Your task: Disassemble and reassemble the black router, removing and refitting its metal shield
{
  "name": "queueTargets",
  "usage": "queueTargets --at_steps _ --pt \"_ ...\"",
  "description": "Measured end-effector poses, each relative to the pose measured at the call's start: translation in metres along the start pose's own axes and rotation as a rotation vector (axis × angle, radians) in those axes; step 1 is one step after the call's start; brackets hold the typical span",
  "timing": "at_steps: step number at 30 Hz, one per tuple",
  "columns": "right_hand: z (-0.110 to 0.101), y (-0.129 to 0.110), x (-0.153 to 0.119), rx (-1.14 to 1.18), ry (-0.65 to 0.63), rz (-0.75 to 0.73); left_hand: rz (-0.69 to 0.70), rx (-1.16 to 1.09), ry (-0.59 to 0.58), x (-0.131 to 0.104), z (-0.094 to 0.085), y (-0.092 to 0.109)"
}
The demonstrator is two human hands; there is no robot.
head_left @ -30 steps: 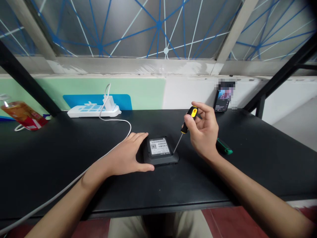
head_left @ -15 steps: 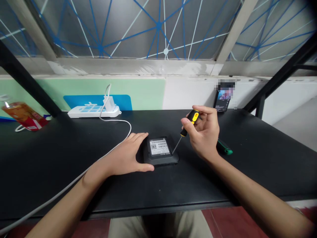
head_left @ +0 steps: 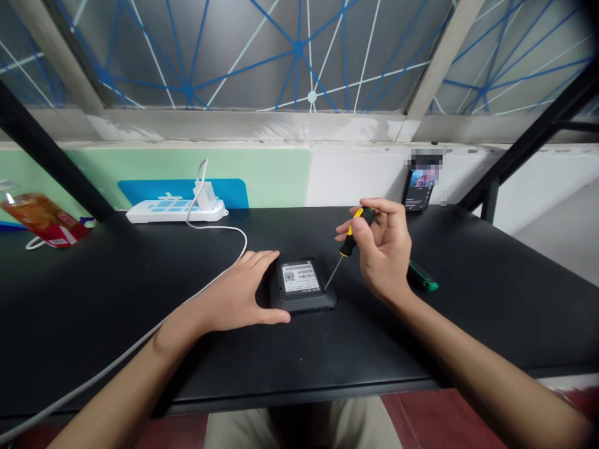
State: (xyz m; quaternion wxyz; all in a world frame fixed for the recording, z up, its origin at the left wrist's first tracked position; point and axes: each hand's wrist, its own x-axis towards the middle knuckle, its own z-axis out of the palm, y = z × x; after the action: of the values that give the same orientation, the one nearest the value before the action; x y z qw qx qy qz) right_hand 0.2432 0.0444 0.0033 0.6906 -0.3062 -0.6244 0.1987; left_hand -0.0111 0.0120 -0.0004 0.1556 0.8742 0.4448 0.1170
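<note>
Screwdriver (head_left: 349,245) in black and yellow is held at a tilt in the right hand (head_left: 381,249), fingers and thumb closed about its handle, and its tip is set at the near right corner of the recess in a flat black device (head_left: 304,303). That device is laid on the table (head_left: 299,374), its white label (head_left: 301,277) turned up. Its left side is bracketed by the left hand (head_left: 241,293), which is opened wide, thumb at the near edge, fingertips by the far left corner, with nothing enclosed. Beyond the right wrist, a green-and-black object (head_left: 423,278) is partly hidden.
</note>
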Motion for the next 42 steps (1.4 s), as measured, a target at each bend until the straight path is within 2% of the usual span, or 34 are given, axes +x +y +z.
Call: queueTargets --at_steps 4,14,19,24,32,42 --pt "0.0004 0.0008 0.0000 -0.027 0.030 -0.016 -0.009 -0.005 -0.012 -0.0006 -0.0006 0.0005" --pt "-0.0007 -0.0054 -0.0018 0.044 -0.032 0.035 -0.012 0.002 -0.012 -0.0010 0.0004 -0.0007" --pt "0.0018 -0.0022 -0.0011 -0.021 0.002 -0.020 -0.011 -0.005 -0.009 -0.0018 0.0011 -0.0021" --pt "0.0017 -0.0028 -0.0008 0.002 0.034 0.000 -0.005 -0.001 -0.003 -0.0015 0.0010 -0.0017" --pt "-0.0019 -0.0080 -0.0030 0.085 -0.052 0.064 -0.010 0.001 -0.011 -0.0007 0.0006 -0.0011" --pt "-0.0015 -0.0073 0.0005 0.023 0.026 0.011 -0.019 0.015 -0.020 -0.0013 0.0007 -0.0008"
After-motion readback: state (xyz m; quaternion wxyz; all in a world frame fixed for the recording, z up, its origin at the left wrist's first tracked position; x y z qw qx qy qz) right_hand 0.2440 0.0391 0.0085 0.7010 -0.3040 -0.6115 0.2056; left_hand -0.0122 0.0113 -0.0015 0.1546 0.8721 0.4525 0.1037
